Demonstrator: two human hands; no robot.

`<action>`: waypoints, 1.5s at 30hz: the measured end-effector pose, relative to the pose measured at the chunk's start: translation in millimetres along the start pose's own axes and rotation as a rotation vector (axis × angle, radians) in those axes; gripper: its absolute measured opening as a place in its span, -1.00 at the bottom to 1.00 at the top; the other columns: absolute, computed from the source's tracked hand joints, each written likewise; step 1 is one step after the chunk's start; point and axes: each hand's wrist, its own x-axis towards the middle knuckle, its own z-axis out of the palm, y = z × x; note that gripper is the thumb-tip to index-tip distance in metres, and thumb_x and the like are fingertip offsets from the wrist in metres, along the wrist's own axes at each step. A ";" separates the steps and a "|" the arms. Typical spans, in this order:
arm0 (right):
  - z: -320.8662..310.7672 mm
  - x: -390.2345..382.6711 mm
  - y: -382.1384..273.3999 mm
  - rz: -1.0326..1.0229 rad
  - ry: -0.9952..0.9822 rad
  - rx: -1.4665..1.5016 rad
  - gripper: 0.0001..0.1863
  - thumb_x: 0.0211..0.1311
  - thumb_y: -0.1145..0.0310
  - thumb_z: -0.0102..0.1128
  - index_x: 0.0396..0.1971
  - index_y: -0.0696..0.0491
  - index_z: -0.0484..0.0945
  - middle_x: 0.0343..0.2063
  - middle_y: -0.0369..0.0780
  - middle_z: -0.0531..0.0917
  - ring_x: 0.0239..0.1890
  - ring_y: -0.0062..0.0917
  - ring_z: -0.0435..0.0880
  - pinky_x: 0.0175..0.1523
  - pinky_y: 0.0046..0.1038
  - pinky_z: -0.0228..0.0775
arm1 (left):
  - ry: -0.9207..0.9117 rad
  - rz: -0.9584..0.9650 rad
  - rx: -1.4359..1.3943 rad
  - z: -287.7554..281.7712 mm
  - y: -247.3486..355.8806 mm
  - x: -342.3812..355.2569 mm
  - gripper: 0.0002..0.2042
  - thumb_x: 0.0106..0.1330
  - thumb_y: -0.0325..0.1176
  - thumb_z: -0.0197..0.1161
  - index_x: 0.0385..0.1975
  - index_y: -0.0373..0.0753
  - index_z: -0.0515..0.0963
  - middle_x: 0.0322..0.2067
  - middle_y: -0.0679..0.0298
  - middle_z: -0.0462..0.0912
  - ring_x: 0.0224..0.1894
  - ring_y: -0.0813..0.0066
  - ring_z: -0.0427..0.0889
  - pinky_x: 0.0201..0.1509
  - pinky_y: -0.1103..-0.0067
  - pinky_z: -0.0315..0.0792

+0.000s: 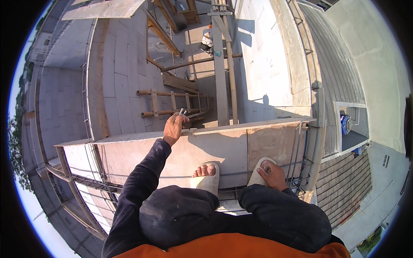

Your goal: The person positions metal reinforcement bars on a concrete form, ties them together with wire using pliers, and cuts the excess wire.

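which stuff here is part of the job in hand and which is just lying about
Likely in use:
- left hand
- small metallic-looking piece in its grip
- pale panel near that hand

Seemingly just about:
- pole ladder below
- flat board, upper left
- blue round object, far right

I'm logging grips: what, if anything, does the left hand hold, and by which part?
A small grey object, too small to identify, by its near end in the fingers of the left hand.
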 end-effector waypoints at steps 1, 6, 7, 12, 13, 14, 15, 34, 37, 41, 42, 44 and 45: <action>1.1 0.1 1.4 -0.011 0.007 -0.007 -0.68 0.22 0.11 0.46 -0.33 0.06 0.63 -0.46 -0.13 0.68 -0.35 -0.15 0.69 -0.22 -0.18 0.49 | 0.003 0.009 0.002 -1.1 0.4 -1.4 -0.52 0.43 0.00 -0.15 -0.34 -0.36 0.50 -0.20 0.12 0.67 -0.22 0.25 0.67 -0.16 0.44 0.63; 2.3 -0.5 1.9 -0.041 0.047 -0.009 -0.70 0.26 0.09 0.43 -0.34 0.03 0.63 -0.49 -0.15 0.67 -0.38 -0.15 0.67 -0.26 -0.18 0.46 | -0.016 0.111 0.096 -4.4 -2.5 0.0 -0.54 0.40 -0.02 -0.13 -0.37 -0.36 0.50 -0.18 0.13 0.69 -0.18 0.30 0.65 -0.19 0.43 0.61; 2.5 0.2 1.5 -0.021 0.030 0.009 -0.70 0.27 0.08 0.42 -0.34 0.03 0.63 -0.49 -0.15 0.67 -0.39 -0.14 0.67 -0.26 -0.18 0.46 | -0.012 0.098 0.092 -3.3 -1.7 -0.5 -0.55 0.42 -0.05 -0.14 -0.37 -0.35 0.50 -0.19 0.12 0.69 -0.20 0.25 0.65 -0.17 0.42 0.61; 6.4 2.5 9.5 0.023 0.008 -0.019 -0.67 0.29 0.04 0.40 -0.32 0.02 0.65 -0.49 -0.14 0.68 -0.38 -0.12 0.69 -0.26 -0.17 0.47 | 0.010 0.111 0.165 -1.8 -6.7 -0.3 -0.61 0.45 -0.15 -0.15 -0.37 -0.35 0.50 -0.22 0.07 0.69 -0.23 0.05 0.66 -0.08 0.35 0.56; 9.2 3.5 14.8 0.029 0.013 -0.026 -0.66 0.29 0.03 0.40 -0.32 0.03 0.65 -0.49 -0.14 0.69 -0.37 -0.12 0.70 -0.25 -0.17 0.48 | 0.006 0.133 0.183 -1.1 -7.7 0.2 -0.61 0.45 -0.15 -0.15 -0.37 -0.34 0.51 -0.22 0.05 0.69 -0.23 0.02 0.65 -0.07 0.33 0.54; 11.4 4.7 19.7 0.036 0.018 -0.033 -0.65 0.29 0.01 0.40 -0.32 0.03 0.65 -0.48 -0.14 0.70 -0.37 -0.12 0.71 -0.25 -0.17 0.48 | 0.002 0.156 0.201 -0.7 -8.6 0.6 -0.61 0.45 -0.16 -0.15 -0.37 -0.34 0.51 -0.22 0.03 0.69 -0.23 0.00 0.65 -0.06 0.32 0.53; 13.0 6.6 24.6 0.056 0.014 -0.017 -0.63 0.29 0.00 0.40 -0.32 0.04 0.66 -0.47 -0.13 0.71 -0.35 -0.13 0.72 -0.24 -0.18 0.49 | -0.001 0.178 0.219 -0.1 -9.3 1.1 -0.61 0.45 -0.16 -0.15 -0.37 -0.34 0.52 -0.22 0.01 0.68 -0.22 -0.03 0.65 -0.05 0.30 0.51; 8.2 15.4 31.4 0.115 -0.036 0.001 -0.57 0.31 -0.06 0.35 -0.25 0.06 0.70 -0.35 -0.08 0.77 -0.25 -0.10 0.75 -0.12 -0.17 0.55 | -0.114 0.297 0.511 -2.8 -8.7 10.6 -0.71 0.46 -0.25 -0.05 -0.31 -0.25 0.60 -0.19 0.02 0.70 -0.11 -0.04 0.68 0.01 0.25 0.56; 5.4 22.5 25.9 0.101 -0.075 -0.036 -0.56 0.32 -0.09 0.31 -0.30 0.05 0.67 -0.37 -0.08 0.75 -0.26 -0.09 0.73 -0.13 -0.12 0.52 | -0.125 0.364 0.453 -12.6 -45.4 12.1 -0.63 0.48 -0.16 -0.16 -0.29 -0.30 0.53 -0.17 0.07 0.73 -0.12 0.04 0.67 0.04 0.31 0.53; 1.5 19.3 36.3 0.088 -0.058 -0.023 -0.55 0.33 -0.09 0.27 -0.35 0.06 0.62 -0.40 -0.07 0.72 -0.26 -0.07 0.71 -0.13 -0.07 0.48 | -0.163 0.186 0.267 -2.1 -18.2 8.0 -0.66 0.51 -0.15 -0.14 -0.35 -0.30 0.42 -0.13 0.15 0.74 -0.14 0.17 0.66 -0.11 0.38 0.58; 3.2 19.3 38.0 0.069 -0.045 -0.019 -0.55 0.33 -0.09 0.26 -0.35 0.07 0.61 -0.40 -0.06 0.72 -0.25 -0.06 0.70 -0.13 -0.07 0.48 | -0.175 0.266 0.300 -4.3 -20.6 9.5 -0.68 0.52 -0.17 -0.14 -0.33 -0.29 0.42 -0.13 0.15 0.74 -0.15 0.17 0.66 -0.12 0.37 0.58; 6.6 17.2 40.0 0.054 -0.031 -0.019 -0.54 0.34 -0.09 0.26 -0.33 0.07 0.61 -0.40 -0.05 0.71 -0.25 -0.05 0.70 -0.13 -0.05 0.47 | -0.198 0.415 0.357 -6.0 -18.3 11.4 -0.72 0.54 -0.21 -0.13 -0.31 -0.27 0.41 -0.14 0.15 0.73 -0.15 0.17 0.65 -0.15 0.36 0.59; 5.9 16.9 41.0 0.054 -0.026 -0.024 -0.54 0.34 -0.09 0.25 -0.32 0.08 0.61 -0.40 -0.04 0.71 -0.26 -0.04 0.70 -0.13 -0.04 0.47 | -0.201 0.278 0.340 -3.6 -18.3 9.5 -0.61 0.55 -0.09 -0.18 -0.35 -0.30 0.39 -0.13 0.08 0.76 -0.05 0.13 0.66 0.19 0.29 0.44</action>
